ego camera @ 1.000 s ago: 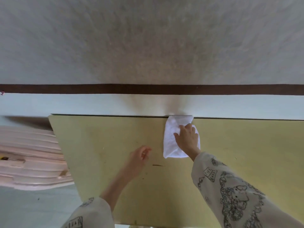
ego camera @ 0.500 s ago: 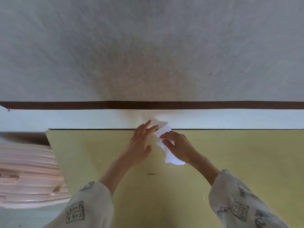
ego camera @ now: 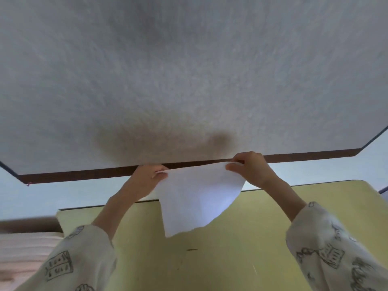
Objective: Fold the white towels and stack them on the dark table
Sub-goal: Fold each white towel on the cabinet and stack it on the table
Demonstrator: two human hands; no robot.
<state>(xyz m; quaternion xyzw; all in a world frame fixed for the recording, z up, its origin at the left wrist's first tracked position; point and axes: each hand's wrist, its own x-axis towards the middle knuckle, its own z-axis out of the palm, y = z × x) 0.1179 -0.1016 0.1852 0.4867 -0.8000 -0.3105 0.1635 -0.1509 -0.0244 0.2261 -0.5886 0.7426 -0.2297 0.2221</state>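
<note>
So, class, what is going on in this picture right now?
A person is holding a white towel up in the air by its top edge. The left hand pinches one upper corner and the right hand pinches the other, so the cloth hangs spread open between them above the yellow-green table. The towel is unfolded at this moment and no stack of folded towels is in view. A pale textured wall with a dark brown strip stands behind.

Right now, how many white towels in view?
1. The white towel hangs spread between the left hand and right hand, each pinching a top corner, above the yellow table. Others may lie outside the view.
</note>
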